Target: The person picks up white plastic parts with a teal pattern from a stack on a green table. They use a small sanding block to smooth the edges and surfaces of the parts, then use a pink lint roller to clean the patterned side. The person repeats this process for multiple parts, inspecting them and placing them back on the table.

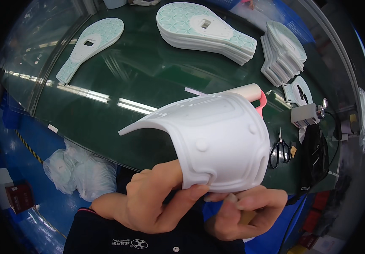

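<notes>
A white moulded panel [220, 144], curved and tapering to a narrow tail at the left, is held tilted above the front of the table. My left hand [155, 203] grips its lower left edge, thumb on the outer face and fingers behind. At the bottom edge, my right hand [248, 211] is closed, thumb and fingers pinched at the rim; some of its fingers are hidden. Rounded bumps and raised ridges mark the panel's face. Just behind it lies a pale roll [248, 91] beside a pink handle [262, 103], both partly covered by the panel.
On the green table [136, 80] lie a paddle-shaped panel [95, 40], a stack of similar panels [203, 34] and another stack [282, 53]. At right are black scissors [280, 152], a white bottle [304, 115] and a black bag [316, 156]. Plastic-wrapped pieces [87, 171] sit below the left edge.
</notes>
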The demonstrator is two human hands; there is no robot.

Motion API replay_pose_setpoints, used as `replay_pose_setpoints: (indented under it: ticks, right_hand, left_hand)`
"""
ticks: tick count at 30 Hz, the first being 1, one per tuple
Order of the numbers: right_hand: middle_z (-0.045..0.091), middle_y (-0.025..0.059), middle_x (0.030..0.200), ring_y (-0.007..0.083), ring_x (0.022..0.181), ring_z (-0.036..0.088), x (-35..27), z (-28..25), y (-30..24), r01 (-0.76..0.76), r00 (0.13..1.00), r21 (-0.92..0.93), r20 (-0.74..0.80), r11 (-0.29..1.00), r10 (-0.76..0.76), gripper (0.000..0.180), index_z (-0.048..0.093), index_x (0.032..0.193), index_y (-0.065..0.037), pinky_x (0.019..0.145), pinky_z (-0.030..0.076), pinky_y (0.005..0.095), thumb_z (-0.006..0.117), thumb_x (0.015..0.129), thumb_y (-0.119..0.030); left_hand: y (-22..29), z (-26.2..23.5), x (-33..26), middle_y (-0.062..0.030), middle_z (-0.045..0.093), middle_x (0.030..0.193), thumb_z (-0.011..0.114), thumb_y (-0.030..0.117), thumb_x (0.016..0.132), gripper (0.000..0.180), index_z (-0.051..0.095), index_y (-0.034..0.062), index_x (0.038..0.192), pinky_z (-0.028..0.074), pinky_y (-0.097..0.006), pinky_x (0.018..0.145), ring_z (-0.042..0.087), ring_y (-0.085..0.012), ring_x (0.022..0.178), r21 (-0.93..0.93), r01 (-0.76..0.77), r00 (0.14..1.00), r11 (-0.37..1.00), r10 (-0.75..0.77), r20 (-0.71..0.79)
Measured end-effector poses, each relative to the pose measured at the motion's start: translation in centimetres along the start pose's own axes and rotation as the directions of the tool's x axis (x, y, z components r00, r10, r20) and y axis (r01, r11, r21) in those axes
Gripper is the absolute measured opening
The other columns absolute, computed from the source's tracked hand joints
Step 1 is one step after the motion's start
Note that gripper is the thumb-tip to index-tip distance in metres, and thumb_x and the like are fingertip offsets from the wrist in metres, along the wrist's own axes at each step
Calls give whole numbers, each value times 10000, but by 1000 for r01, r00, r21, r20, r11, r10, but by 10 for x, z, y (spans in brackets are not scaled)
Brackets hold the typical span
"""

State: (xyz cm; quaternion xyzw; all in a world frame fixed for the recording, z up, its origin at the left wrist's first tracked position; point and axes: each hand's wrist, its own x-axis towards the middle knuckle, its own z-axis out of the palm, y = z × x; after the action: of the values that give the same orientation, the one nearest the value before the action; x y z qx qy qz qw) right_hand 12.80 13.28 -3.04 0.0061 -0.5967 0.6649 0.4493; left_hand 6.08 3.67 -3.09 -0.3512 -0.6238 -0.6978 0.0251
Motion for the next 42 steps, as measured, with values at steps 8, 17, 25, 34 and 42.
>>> replay_pose_setpoints:
  ticks: [8,17,25,34,42]
  right_hand:
    - [561,132,633,173,559,559,-3,0,2,-5,996,-27,-85,1000,3,225,500,797,50,533,465,252,602,606,107]
    - [403,25,445,193,522,573,4,-13,-3,10,974,92,-228,996,12,242,429,811,27,583,463,283,532,624,141]
    - [332,37,474,131,357,415,-4,14,-4,-24,941,-118,-339,993,-17,193,270,817,-43,362,377,241,428,707,-41]
    - [322,18,474,104,372,398,-5,8,3,138,987,-230,-48,963,-153,169,285,800,-37,395,356,203,429,715,-46]
    - [497,122,499,191,459,530,1,4,-2,2,991,8,-132,1000,-1,217,416,767,45,550,468,340,524,616,158]
  left_hand:
    - [-5,2,-1,-117,587,711,591,-24,703,245,497,-59,927,444,-214,474,589,-159,553,-15,9,1000,1000,-9,21]
    - [9,1,1,-103,592,715,610,-23,689,264,487,-64,920,458,-205,502,591,-123,582,4,74,997,997,-74,-11]
    - [8,-2,-5,-108,597,706,619,-14,684,279,483,-73,921,461,-205,509,591,-121,583,-59,87,995,994,-90,-41]
    - [7,1,-3,-112,600,709,618,-15,679,256,507,-70,903,461,-210,509,596,-138,584,-46,33,999,998,-34,-13]
    - [3,0,-3,-116,602,711,617,-16,675,236,528,-67,888,462,-215,509,599,-152,585,-35,20,999,999,-21,-25]
